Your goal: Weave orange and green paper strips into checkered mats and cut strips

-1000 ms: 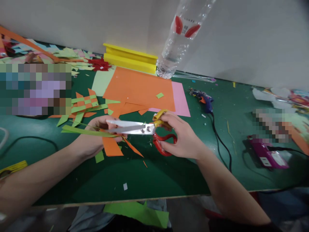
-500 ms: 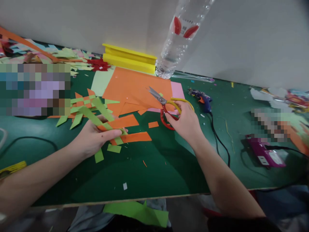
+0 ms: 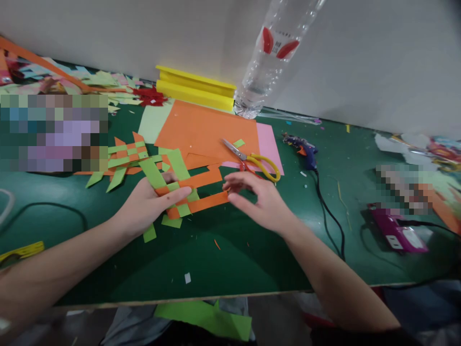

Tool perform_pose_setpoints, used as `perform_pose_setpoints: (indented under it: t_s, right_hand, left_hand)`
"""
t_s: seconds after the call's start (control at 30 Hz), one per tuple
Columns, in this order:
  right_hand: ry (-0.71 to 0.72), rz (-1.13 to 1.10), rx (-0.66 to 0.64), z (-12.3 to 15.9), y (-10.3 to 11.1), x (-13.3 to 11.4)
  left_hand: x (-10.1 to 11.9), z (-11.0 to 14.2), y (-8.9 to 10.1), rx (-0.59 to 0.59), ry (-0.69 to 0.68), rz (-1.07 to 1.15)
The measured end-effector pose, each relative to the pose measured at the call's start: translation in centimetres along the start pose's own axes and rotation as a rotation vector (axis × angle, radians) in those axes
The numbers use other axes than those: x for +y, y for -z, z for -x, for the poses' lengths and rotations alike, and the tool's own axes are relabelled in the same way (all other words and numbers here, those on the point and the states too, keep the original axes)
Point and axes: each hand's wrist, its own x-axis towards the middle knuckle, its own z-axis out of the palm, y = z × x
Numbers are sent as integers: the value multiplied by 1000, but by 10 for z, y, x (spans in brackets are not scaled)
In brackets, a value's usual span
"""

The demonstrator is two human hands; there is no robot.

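My left hand (image 3: 149,204) pinches a small woven piece of green and orange paper strips (image 3: 180,188) just above the green table (image 3: 230,259). My right hand (image 3: 257,197) is empty, fingers spread, its fingertips at the right end of the lower orange strip (image 3: 209,202). The scissors (image 3: 254,161), with one yellow and one red handle, lie closed on the orange sheet (image 3: 205,132) just behind my right hand.
A second woven piece (image 3: 126,154) lies at the left. A clear plastic bottle (image 3: 266,62) and yellow folded paper (image 3: 196,89) stand by the wall. A blue glue gun (image 3: 302,146) with a black cord and a purple device (image 3: 396,230) are on the right. Paper scraps litter the back left.
My right hand stopped cutting, laid the scissors on the orange sheet and came back empty to the strips. My left hand turned the woven piece flat.
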Motion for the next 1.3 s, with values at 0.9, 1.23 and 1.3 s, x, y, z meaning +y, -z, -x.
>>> perform_pose_setpoints:
  t_s: [0.9,1.23,1.3]
  right_hand:
    - [-293,-384,65,-9,-28,-1]
    - [-202,-721,171,-37,-38,1]
    - [-207,-724,223,-39,-41,3]
  left_hand:
    - [-11,-10,4,188,-154,43]
    - [-17,-15,10,252,-211,142]
    - [-14,-12,9,160,-158,156]
